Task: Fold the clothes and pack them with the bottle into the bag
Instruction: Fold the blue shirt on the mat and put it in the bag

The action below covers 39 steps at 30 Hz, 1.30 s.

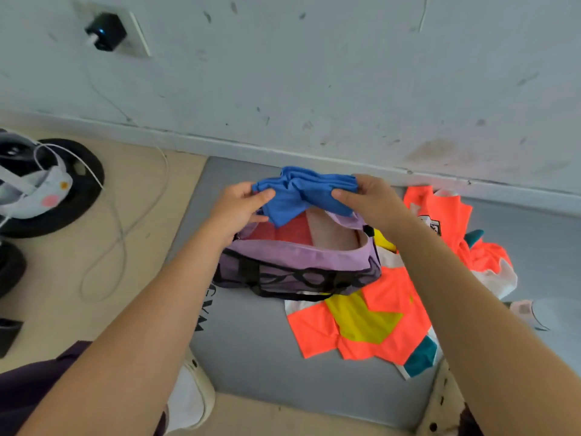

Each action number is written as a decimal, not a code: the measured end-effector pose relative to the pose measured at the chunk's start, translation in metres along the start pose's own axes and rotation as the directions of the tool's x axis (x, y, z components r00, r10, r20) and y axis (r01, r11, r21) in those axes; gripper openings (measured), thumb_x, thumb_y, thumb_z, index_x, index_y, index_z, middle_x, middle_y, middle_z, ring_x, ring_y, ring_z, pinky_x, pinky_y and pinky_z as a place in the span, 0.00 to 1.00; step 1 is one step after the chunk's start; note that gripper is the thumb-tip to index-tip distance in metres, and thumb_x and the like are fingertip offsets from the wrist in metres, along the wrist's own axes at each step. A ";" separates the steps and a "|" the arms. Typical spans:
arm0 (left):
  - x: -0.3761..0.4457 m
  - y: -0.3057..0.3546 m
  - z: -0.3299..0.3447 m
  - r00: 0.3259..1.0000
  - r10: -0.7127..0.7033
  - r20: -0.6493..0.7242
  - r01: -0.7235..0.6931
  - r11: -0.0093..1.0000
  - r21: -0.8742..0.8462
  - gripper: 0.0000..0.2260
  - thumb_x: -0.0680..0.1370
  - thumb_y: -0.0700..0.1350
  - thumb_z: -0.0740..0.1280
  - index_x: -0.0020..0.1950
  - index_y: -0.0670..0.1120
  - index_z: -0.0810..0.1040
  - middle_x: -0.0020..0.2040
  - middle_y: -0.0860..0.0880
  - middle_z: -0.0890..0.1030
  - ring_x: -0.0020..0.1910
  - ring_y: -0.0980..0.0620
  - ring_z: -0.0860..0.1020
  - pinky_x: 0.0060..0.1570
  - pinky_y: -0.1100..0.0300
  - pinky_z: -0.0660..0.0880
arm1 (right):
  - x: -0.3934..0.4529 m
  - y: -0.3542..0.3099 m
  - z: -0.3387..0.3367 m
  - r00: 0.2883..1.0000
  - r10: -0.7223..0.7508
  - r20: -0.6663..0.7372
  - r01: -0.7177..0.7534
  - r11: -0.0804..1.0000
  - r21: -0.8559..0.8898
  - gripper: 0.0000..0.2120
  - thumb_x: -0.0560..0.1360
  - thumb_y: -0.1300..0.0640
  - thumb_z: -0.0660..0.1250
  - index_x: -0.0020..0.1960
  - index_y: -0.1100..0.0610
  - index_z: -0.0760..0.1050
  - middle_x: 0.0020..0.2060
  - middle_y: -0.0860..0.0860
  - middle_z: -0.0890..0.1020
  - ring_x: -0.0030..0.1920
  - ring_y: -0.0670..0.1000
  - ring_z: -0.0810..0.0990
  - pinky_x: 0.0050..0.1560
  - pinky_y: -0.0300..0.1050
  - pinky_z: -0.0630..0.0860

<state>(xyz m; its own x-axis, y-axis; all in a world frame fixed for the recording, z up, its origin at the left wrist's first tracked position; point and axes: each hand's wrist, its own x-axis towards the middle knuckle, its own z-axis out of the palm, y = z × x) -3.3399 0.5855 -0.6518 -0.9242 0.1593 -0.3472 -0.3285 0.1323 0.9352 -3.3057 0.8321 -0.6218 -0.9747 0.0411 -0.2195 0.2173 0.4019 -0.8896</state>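
1. Risk: the folded blue garment point(301, 191) may unfold or snag on the rim of the purple duffel bag point(298, 262) if either pinch slips while it is lowered.
2. The left hand point(239, 209) and right hand point(367, 199) each pinch one end; the garment spans between them, directly above the bag's open mouth.
3. An orange shirt point(371, 322) lies unfolded, below-right of the grip.

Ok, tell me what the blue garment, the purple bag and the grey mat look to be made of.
Blue garment: soft, thin knit fabric, matte; it bunches into loose folds between both hands.
Purple bag: woven cloth, perhaps canvas or nylon, matte, with black webbing straps; its sides sag.
Grey mat: probably foam or rubber, smooth and flat, with printed lettering.
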 end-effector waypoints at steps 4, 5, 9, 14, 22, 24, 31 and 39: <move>0.027 -0.050 0.012 0.982 -0.166 0.085 0.142 0.961 0.236 0.05 0.79 0.45 0.68 0.52 0.45 0.81 0.45 0.48 0.84 0.41 0.53 0.82 0.37 0.59 0.80 | 0.021 0.036 0.023 0.971 0.142 0.191 -0.092 0.964 -0.250 0.13 0.78 0.57 0.68 0.61 0.61 0.77 0.47 0.50 0.80 0.44 0.46 0.79 0.49 0.46 0.77; 0.033 -0.062 0.012 0.976 -0.193 0.097 0.157 0.943 0.294 0.08 0.79 0.46 0.68 0.54 0.43 0.81 0.48 0.45 0.84 0.47 0.48 0.83 0.46 0.55 0.81 | 0.026 0.044 0.028 0.959 0.192 0.209 -0.120 0.942 -0.315 0.13 0.77 0.55 0.68 0.59 0.61 0.77 0.49 0.53 0.81 0.48 0.50 0.79 0.51 0.47 0.75; 0.050 -0.089 0.011 0.961 -0.264 0.083 0.197 0.864 0.464 0.14 0.81 0.50 0.65 0.57 0.41 0.78 0.58 0.42 0.81 0.59 0.42 0.78 0.63 0.45 0.72 | 0.046 0.064 0.046 0.943 0.284 0.173 -0.177 0.870 -0.459 0.13 0.78 0.53 0.67 0.57 0.61 0.77 0.51 0.57 0.81 0.52 0.56 0.78 0.50 0.45 0.70; 0.074 -0.101 -0.002 0.981 -0.168 -0.098 0.194 0.794 0.575 0.11 0.83 0.52 0.59 0.52 0.45 0.72 0.55 0.46 0.75 0.53 0.47 0.72 0.51 0.57 0.65 | 0.072 0.079 0.054 0.980 0.200 0.007 -0.164 0.825 -0.540 0.20 0.81 0.53 0.62 0.70 0.60 0.69 0.64 0.60 0.77 0.62 0.59 0.74 0.58 0.44 0.67; 0.082 -0.116 -0.023 0.994 -0.016 -0.105 0.077 0.786 0.613 0.10 0.82 0.50 0.62 0.55 0.44 0.77 0.44 0.48 0.77 0.47 0.46 0.75 0.45 0.55 0.69 | 0.094 0.099 0.047 0.959 0.191 0.211 -0.055 0.852 -0.521 0.14 0.79 0.51 0.63 0.63 0.55 0.75 0.55 0.53 0.80 0.57 0.54 0.76 0.55 0.42 0.66; 0.084 -0.117 -0.022 0.995 0.027 -0.101 0.047 0.747 0.664 0.13 0.82 0.48 0.62 0.65 0.46 0.75 0.45 0.48 0.78 0.51 0.43 0.77 0.52 0.53 0.72 | 0.097 0.099 0.052 0.971 0.151 0.185 -0.036 0.859 -0.511 0.20 0.79 0.53 0.65 0.70 0.53 0.70 0.63 0.53 0.78 0.63 0.55 0.74 0.63 0.42 0.66; 0.074 -0.104 -0.026 1.000 0.032 0.002 -0.020 0.596 0.803 0.25 0.77 0.64 0.62 0.70 0.56 0.64 0.58 0.48 0.79 0.58 0.42 0.77 0.56 0.47 0.75 | 0.091 0.083 0.050 0.987 0.052 0.151 0.064 0.738 -0.672 0.30 0.77 0.45 0.66 0.75 0.50 0.61 0.49 0.55 0.83 0.52 0.58 0.80 0.54 0.49 0.75; 0.042 -0.050 -0.050 0.949 0.314 0.020 -0.144 0.377 0.915 0.30 0.76 0.70 0.53 0.74 0.57 0.59 0.48 0.43 0.83 0.51 0.40 0.80 0.56 0.48 0.73 | 0.066 0.034 0.016 0.969 -0.242 0.048 0.166 0.498 -0.851 0.26 0.75 0.34 0.56 0.69 0.44 0.67 0.49 0.58 0.83 0.49 0.64 0.81 0.46 0.53 0.76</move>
<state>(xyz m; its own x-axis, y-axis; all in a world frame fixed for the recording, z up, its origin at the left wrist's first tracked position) -3.3720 0.5364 -0.7095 -0.9765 0.2122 -0.0370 0.1876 0.9222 0.3382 -3.3617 0.8338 -0.6735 -0.9948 -0.1009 -0.0168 -0.0976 0.9856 -0.1383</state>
